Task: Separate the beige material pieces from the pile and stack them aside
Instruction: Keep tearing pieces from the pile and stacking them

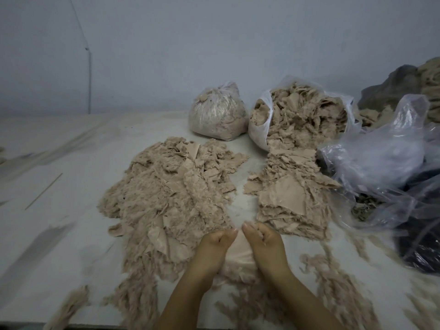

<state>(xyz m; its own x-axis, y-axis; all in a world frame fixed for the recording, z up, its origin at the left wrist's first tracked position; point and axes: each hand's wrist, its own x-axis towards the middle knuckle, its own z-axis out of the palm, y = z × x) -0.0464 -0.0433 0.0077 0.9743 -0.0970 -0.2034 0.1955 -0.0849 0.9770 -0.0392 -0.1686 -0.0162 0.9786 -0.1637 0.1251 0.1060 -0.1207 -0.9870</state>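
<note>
A beige piece (238, 252) is pinched between the left hand (215, 245) and right hand (263, 241), fingers curled shut on it, low over the worktop (71, 186). The pile (171, 198) lies left, the stack (292, 198) right.

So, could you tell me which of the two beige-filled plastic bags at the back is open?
The larger bag, on the right, gapes open with beige pieces spilling out; the smaller bag left of it is knotted shut.
</note>
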